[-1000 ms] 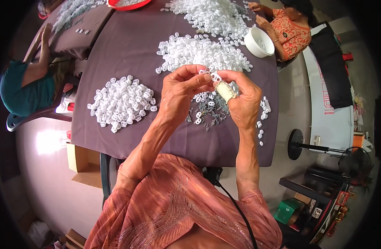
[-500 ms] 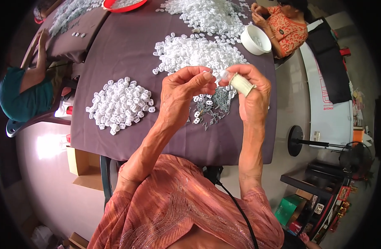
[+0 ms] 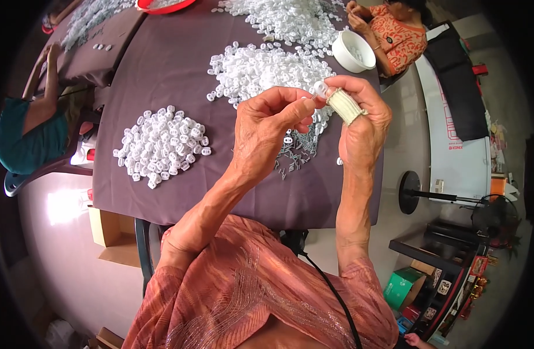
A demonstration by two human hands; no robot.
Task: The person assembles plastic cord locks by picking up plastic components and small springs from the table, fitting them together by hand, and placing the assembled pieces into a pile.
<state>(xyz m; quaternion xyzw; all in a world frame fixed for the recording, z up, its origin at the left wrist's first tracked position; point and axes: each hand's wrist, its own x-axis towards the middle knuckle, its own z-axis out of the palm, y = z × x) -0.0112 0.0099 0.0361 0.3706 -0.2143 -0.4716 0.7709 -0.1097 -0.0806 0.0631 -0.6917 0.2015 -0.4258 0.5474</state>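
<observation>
Over the table, my right hand (image 3: 369,116) is closed on a small white plastic piece (image 3: 320,88), pinched between forefinger and thumb. A cream ribbed fabric sleeve (image 3: 345,107) wraps that thumb. Thumb and forefinger of my left hand (image 3: 267,125) are pressed together right beside the piece; whatever lies between them is too small to make out. Under my hands is a heap of little grey springs (image 3: 296,152), partly hidden by my left hand. Behind them spreads a large pile of white plastic pieces (image 3: 255,70). A smaller pile of white two-holed oval pieces (image 3: 162,145) lies to the left.
A brown cloth covers the table (image 3: 220,200). At the far right stands a white bowl (image 3: 365,65) near a person in an orange patterned top (image 3: 395,38). Another person in teal (image 3: 31,136) sits at the left. A red tray (image 3: 165,10) is at the back.
Both hands have come together, my left fingertips now meeting the white piece at my right fingers. My right hand is slightly higher and further right. The whole view has shifted a little.
</observation>
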